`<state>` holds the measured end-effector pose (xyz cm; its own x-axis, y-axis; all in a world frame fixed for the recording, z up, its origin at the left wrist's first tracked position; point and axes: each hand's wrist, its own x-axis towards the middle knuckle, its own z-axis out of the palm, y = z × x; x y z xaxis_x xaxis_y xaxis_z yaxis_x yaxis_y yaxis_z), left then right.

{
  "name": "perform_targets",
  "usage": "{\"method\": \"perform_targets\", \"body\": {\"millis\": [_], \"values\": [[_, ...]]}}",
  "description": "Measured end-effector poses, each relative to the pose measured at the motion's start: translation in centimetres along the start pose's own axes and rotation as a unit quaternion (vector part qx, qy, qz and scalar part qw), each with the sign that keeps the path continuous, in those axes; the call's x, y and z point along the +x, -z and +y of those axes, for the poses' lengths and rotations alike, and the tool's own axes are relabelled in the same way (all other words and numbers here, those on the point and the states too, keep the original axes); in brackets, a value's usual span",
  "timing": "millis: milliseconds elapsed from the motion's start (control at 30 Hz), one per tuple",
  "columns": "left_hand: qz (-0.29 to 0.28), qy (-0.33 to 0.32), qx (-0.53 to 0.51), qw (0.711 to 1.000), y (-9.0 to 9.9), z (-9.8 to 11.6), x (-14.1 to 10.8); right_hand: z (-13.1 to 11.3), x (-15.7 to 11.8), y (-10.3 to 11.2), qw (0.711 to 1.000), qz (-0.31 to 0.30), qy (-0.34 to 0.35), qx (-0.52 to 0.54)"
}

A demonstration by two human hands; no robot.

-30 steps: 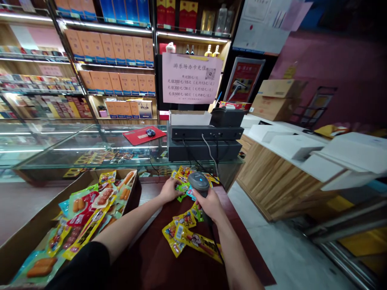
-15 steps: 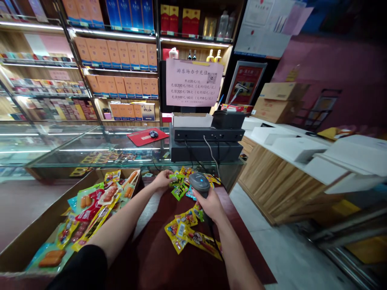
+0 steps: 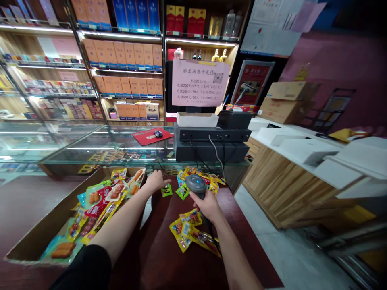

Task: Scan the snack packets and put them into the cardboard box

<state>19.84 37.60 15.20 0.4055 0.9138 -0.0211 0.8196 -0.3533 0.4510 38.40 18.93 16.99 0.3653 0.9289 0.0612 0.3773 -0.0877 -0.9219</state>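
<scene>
My left hand is over the back of the dark red table, its thumb stretched to the right across the upper edge of a small green snack packet. Its other fingers are mostly hidden. My right hand grips the handle of a black barcode scanner, which shows a small blue light. A second green packet lies left of the scanner, beside a pile of yellow and blue packets. Nearer me, several yellow snack packets rest partly beneath the scanner and my right hand.
An open cardboard box of packaged sausages stands at the left. Behind the table are a glass counter, a red mouse pad and a black cash-register unit with hanging cables. A wooden cabinet is at the right.
My left hand has drawn a green packet left and nearer, away from the pile. The scanner in my right hand has shifted slightly left. The view has turned a little left.
</scene>
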Motion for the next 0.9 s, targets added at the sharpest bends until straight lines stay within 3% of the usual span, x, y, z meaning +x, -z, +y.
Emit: {"method": "perform_targets", "body": {"millis": [67,167,400,500,600,733,900], "values": [[-0.021,0.053,0.072,0.996,-0.3,0.1,-0.4,-0.4,0.0,-0.2,1.0,-0.005,-0.003,0.001],[-0.059,0.069,0.085,0.992,-0.9,0.0,-0.7,-0.9,-0.2,-0.6,1.0,-0.015,-0.003,0.008],[-0.032,0.049,-0.132,0.989,-1.3,0.0,-0.1,-1.5,-0.7,-1.4,0.999,-0.04,0.009,-0.013],[-0.048,0.071,-0.169,0.982,0.1,-0.3,0.5,-1.4,-0.8,-2.0,0.999,-0.046,0.007,-0.002],[-0.048,0.081,-0.239,0.966,2.9,-0.9,0.5,-1.2,-0.8,-3.0,0.998,-0.059,-0.012,0.003],[-0.035,0.095,-0.428,0.898,6.4,-2.1,-1.6,-1.4,-1.0,-4.9,0.996,-0.084,-0.012,-0.005],[-0.03,0.103,-0.503,0.857,7.8,-3.9,-4.8,-3.2,-1.8,-7.1,0.993,-0.119,0.017,-0.017]]}}
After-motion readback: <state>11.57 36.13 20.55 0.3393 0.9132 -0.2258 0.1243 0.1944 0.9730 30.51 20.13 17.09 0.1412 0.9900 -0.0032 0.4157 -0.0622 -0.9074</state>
